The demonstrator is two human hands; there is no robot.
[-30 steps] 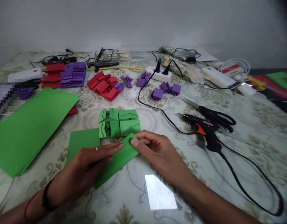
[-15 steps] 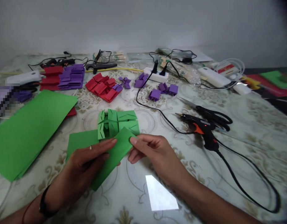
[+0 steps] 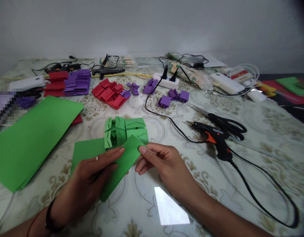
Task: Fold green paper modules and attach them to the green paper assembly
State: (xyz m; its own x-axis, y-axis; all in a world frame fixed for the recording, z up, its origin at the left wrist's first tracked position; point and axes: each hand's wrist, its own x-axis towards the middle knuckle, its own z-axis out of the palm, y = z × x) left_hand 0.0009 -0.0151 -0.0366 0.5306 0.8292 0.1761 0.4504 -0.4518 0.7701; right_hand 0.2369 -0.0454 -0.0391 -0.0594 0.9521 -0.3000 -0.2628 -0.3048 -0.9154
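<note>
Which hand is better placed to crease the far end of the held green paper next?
Probably the right hand: its thumb sits at the far-end corner of the held green paper, while the left hand lies along its length, seemingly steadying it.

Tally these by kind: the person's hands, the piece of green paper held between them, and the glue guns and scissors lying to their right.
Hands: 2 (left hand, right hand)
Held green paper: 1 piece
Glue gun: 1
Scissors: 1 pair
Total: 5
</note>
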